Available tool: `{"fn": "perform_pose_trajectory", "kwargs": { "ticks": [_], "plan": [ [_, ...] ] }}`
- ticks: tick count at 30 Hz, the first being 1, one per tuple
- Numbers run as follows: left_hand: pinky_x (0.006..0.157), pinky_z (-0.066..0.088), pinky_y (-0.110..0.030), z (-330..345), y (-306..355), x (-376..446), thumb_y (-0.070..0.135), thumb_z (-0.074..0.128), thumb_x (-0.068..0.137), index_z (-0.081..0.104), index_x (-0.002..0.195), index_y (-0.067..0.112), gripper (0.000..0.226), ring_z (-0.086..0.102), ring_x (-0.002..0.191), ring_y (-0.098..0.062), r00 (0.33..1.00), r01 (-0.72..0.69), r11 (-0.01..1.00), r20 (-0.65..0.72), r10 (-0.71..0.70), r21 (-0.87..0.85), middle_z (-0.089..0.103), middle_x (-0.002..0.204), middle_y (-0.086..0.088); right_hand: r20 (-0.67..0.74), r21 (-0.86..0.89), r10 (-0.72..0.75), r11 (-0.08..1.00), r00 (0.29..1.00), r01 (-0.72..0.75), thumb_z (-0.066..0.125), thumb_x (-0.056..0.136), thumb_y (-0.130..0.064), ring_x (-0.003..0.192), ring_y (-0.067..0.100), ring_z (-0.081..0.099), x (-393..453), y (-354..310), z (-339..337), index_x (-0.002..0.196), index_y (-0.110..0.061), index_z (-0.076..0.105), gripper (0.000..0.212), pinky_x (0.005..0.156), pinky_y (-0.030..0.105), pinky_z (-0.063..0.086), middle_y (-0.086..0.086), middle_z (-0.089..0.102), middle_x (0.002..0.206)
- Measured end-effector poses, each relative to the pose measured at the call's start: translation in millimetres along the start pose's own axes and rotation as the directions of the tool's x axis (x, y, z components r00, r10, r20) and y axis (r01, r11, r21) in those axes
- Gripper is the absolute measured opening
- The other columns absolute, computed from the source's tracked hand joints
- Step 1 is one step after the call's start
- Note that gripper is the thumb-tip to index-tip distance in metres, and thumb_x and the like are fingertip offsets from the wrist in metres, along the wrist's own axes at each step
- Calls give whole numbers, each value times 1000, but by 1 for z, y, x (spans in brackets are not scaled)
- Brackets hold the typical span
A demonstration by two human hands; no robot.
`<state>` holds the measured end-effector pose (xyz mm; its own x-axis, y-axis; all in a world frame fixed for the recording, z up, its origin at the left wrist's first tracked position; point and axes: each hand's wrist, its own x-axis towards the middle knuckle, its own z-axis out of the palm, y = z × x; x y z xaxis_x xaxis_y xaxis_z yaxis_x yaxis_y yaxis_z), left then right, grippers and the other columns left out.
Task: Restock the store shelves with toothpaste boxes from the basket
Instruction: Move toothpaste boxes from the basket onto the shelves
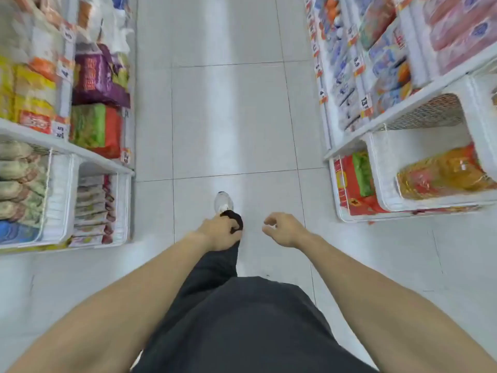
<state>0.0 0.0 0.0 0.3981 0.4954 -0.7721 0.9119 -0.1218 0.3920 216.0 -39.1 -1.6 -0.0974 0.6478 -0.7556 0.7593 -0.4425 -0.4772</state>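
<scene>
I am looking straight down an aisle, and I am reading this as a walking step: neither basket nor toothpaste boxes are showing anywhere, so I cannot say where they are, only that they are outside this view. My left hand [219,232] is hanging in front of the dark trousers [242,319] with its fingers loosely curled and, as far as I can tell, holding nothing (the dark cloth behind it is making the fingertips hard to separate). My right hand [283,229] is hanging free over the tiled floor [228,117], fingers half bent, thumb apart, empty. One white shoe [223,201] is stepping forward just beyond the left hand.

The next move, I am judging, is finding the basket and the right shelf section before any box can be picked up.

On my left side, shelves [88,154] are carrying bagged goods, among them a purple bag [99,76] and a green and orange bag [95,129]. On my right, a white bin [419,146] is holding a yellow bottle pack [443,173], with tissue-like packs [387,63] stacked further along. The floor between the two sides is showing no obstacle; the bin corners jutting into the aisle are what I am watching.
</scene>
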Motion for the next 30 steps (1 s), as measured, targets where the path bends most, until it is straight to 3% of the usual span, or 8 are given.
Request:
{"fn": "perform_pose_trajectory", "kwargs": {
  "ticks": [2,5,7,10,13,21,26,30],
  "plan": [
    [71,40,-36,-18,-9,20,40,43,93,41,63,28,32,49,76,-21,1000,-26,1000,-5,26,7,46,70,10,27,25,58,998,998,-59,55,99,-32,121,22,58,21,-12,-14,132,-12,58,39,101,29,44,3,60,135],
    [69,40,-34,-66,-16,46,40,42,92,48,66,25,31,52,78,-23,998,-17,1000,66,19,-25,51,73,9,59,17,139,990,989,-140,55,99,-30,120,20,58,47,-41,-45,131,-13,58,37,100,27,43,3,61,135],
    [79,45,-35,-110,-19,71,45,42,94,63,89,25,29,57,90,-24,995,-22,995,91,31,-96,64,96,4,67,33,177,983,982,-179,56,98,-31,119,19,58,72,-64,-79,131,-15,59,37,97,25,43,2,60,134],
    [100,45,-37,-181,-27,111,50,42,96,61,124,24,42,56,117,-22,997,-10,990,74,20,-140,62,129,1,28,58,191,980,981,-193,58,98,-31,113,18,60,119,-98,-135,129,-15,60,35,98,26,44,2,62,129],
    [105,43,-37,-253,-36,153,49,43,100,56,134,16,49,54,124,-23,998,-13,988,62,23,-156,58,138,-4,-30,81,171,982,985,-168,60,96,-30,110,19,61,171,-130,-192,124,-14,63,32,95,24,45,3,66,123],
    [97,47,-35,-435,-38,279,48,44,99,55,131,21,43,57,116,-22,994,99,973,70,-86,-209,59,132,-3,38,100,101,990,994,-104,60,96,-31,114,19,60,331,-200,-344,125,-15,63,34,96,25,44,1,64,126],
    [96,47,-35,-566,-23,337,45,42,99,49,137,19,47,60,110,-21,989,145,963,-1,-149,-226,63,125,-4,53,53,50,997,997,-53,59,96,-26,102,16,59,416,-252,-463,119,-13,65,28,87,22,43,3,66,123],
    [94,50,-38,-661,-16,390,48,43,97,47,136,20,49,62,100,-18,991,119,952,-26,-131,-284,68,112,1,64,32,56,998,996,-59,60,96,-27,114,21,60,482,-297,-550,124,-13,63,31,92,24,44,3,64,126]
  ]
}}
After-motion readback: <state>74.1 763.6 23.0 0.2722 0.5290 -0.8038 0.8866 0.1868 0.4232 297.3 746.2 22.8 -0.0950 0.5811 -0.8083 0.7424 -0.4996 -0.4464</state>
